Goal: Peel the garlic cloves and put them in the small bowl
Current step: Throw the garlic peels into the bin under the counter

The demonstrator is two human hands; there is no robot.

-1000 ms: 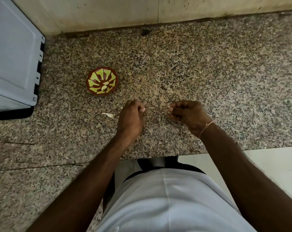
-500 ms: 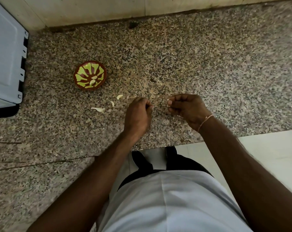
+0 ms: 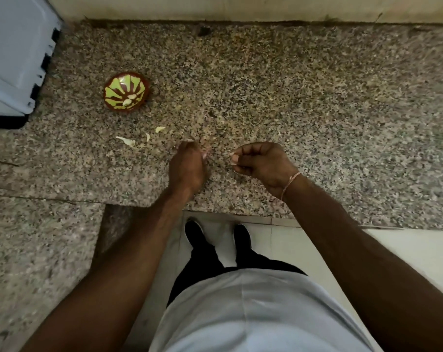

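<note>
- The garlic clove (image 3: 232,155) sits pinched at the fingertips of the right hand (image 3: 262,166), above the desk (image 3: 304,102). Only a pale tip pokes out, so its long axis is hard to read; it seems to point left, towards the other hand.
- The right hand is curled tight round that clove, knuckles up. My read is that this grip keeps the clove steady while the skin gets picked away.
- The left hand (image 3: 187,166) hovers just beside it, apart from the right, fingers bunched at the tips. It is blurred, and I cannot tell whether it holds a scrap of skin or nothing at all.
- Out to the left, three pale peel scraps (image 3: 129,141) lie loose on the desk. The longest lies roughly left to right, thin end to the left. They look dropped where they came off.
- Further back and left stands the small bowl (image 3: 126,95), red with a green leaf pattern, upright, well apart from both hands. Two peeled cloves (image 3: 129,99) rest inside it, near its front side.
- So some cloves are done, and this one looks mid-peel, with the bowl an easy reach for the left arm.
- A pale blue plastic lid (image 3: 17,54) fills the far left corner.
</note>
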